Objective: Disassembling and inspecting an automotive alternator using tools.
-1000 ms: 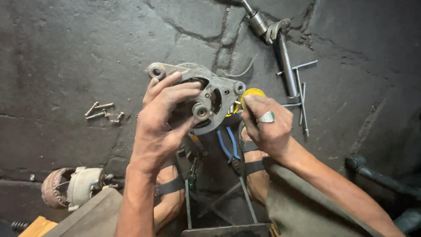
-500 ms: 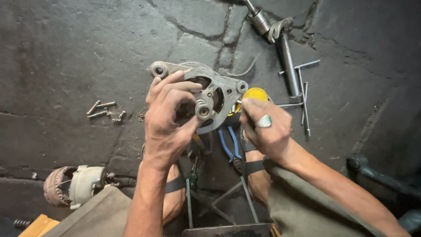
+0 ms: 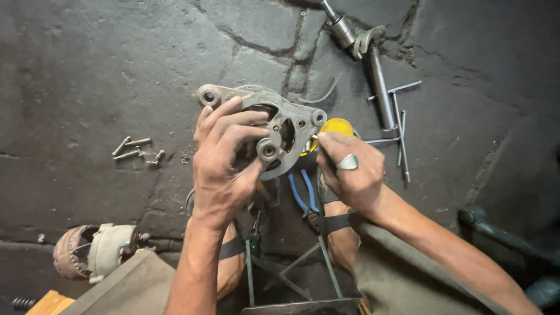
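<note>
Stool frame (image 3: 291,280) of thin metal bars at 6 o'clock, nearest the camera, with sandalled feet either side and blue-handled pliers (image 3: 304,195) lying between them on the floor. Left hand (image 3: 224,169) just above, fingers curled closed around a grey cast-metal housing (image 3: 291,125), thumb beneath and fingertips over its rim, holding it up off the floor and tilted toward the other hand, seemingly to steady it. Right hand (image 3: 350,172) at 3 o'clock of the housing, ring on one finger, fingers pinched shut on a yellow-handled tool (image 3: 335,126) whose tip meets the housing's edge by a bolt ear. Motor part (image 3: 93,254), pale and round, on the floor at 8 o'clock. Loose bolts (image 3: 131,149) at 9 o'clock, well apart from the hands. Long socket wrench (image 3: 364,64) and thin metal rods (image 3: 399,125) at 1 o'clock, farthest out, on dark cracked stone floor (image 3: 87,70).
</note>
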